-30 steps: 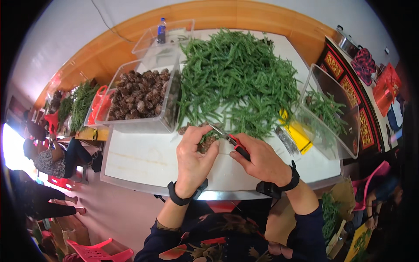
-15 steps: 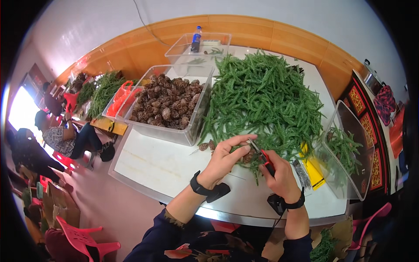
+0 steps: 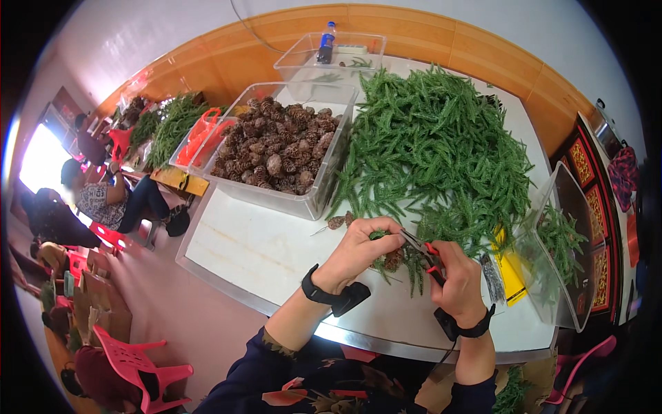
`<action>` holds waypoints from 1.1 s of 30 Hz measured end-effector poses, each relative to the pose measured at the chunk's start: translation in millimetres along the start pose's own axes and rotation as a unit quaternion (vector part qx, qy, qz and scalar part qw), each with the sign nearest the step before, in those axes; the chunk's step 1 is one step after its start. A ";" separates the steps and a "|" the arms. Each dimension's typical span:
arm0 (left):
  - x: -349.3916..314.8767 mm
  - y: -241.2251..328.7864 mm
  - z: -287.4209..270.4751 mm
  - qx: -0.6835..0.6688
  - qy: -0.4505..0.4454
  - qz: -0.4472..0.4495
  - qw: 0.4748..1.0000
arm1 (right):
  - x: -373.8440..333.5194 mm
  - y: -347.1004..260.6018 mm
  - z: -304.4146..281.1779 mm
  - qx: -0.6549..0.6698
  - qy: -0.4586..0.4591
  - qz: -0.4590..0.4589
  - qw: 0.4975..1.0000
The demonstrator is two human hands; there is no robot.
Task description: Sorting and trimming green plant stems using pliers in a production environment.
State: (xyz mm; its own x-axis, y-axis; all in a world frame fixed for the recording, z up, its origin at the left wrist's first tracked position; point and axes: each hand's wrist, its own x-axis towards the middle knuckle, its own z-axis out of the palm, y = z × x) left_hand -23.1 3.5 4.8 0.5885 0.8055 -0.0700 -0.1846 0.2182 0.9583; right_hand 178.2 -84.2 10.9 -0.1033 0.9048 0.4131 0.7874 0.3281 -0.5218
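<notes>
My left hand (image 3: pixel 362 250) is closed, thumb and forefinger pinched, on a pine cone (image 3: pixel 394 261) with green artificial sprigs (image 3: pixel 415 268) beside and under it. My right hand (image 3: pixel 460 281) grips pliers (image 3: pixel 434 265) with red and black handles. The metal jaws reach up and left to my left fingertips. Whether a wire is between the jaws is too small to tell. Just left of my left fingers lie loose pine cones (image 3: pixel 336 222), one with a thin wire tail. A large heap of green sprigs (image 3: pixel 441 138) spreads beyond both hands.
A clear bin (image 3: pixel 303 205) of pine cones stands to the left. A clear bin (image 3: pixel 545 297) with sprigs leans at the right, beside a yellow package (image 3: pixel 512 279) and thin wires (image 3: pixel 492 279). Farther back are another bin (image 3: pixel 293 67) and a bottle (image 3: pixel 326 45). Other people sit at far left.
The pliers have swung to a flatter slant, jaws still by my left fingertips. My right hand has moved slightly right and down. The whole view has shifted a little.
</notes>
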 end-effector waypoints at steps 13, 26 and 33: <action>4.2 -8.3 3.2 0.019 0.054 0.048 0.997 | 3.1 9.9 1.3 0.074 -0.032 0.037 0.996; -1.0 -0.7 6.8 0.099 0.077 0.036 0.991 | 1.4 17.0 -2.1 0.159 -0.063 0.053 0.984; 2.9 -9.1 -3.2 -0.073 0.013 0.034 0.997 | -0.2 18.4 -3.3 0.190 -0.082 0.053 0.977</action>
State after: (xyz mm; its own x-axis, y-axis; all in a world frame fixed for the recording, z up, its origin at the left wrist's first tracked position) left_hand -22.2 5.6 -5.1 0.5511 0.8343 -0.0152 -0.3366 0.2389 0.9108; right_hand 194.7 -79.3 3.6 -0.1550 0.9601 0.2327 0.5200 0.2796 -0.8071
